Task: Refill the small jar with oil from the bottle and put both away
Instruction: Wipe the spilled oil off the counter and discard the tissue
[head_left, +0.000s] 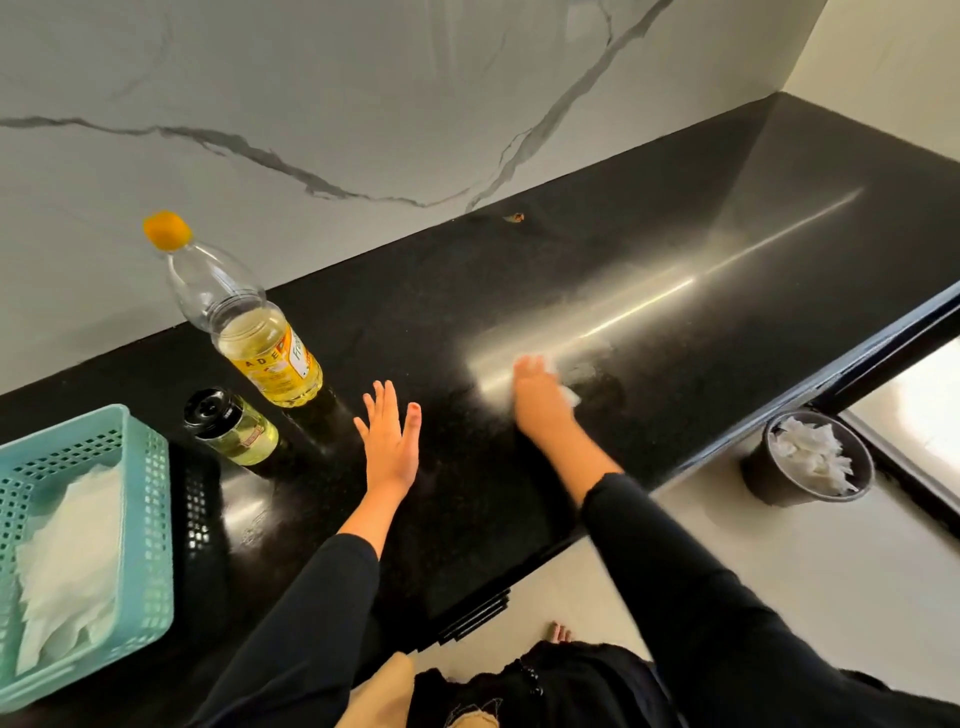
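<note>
Sitting at lower left, a teal basket (153, 519) holds white tissues (67, 561). At right, a dark bin (774, 493) on the floor holds crumpled paper (810, 457). On the black counter (675, 249), mid-frame, the left hand (387, 447) lies flat, fingers spread. The right hand (540, 400), blurred, presses a white wipe (571, 397); how its fingers lie cannot be told. Left of centre stands the small jar (234, 428), black-capped, holding pale oil. Just behind it is the bottle (260, 338), orange-capped and partly full of yellow oil.

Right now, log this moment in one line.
left hand: flat on counter | right hand: presses tissue to counter | bottle: capped, upright | jar: capped, beside bottle
</note>
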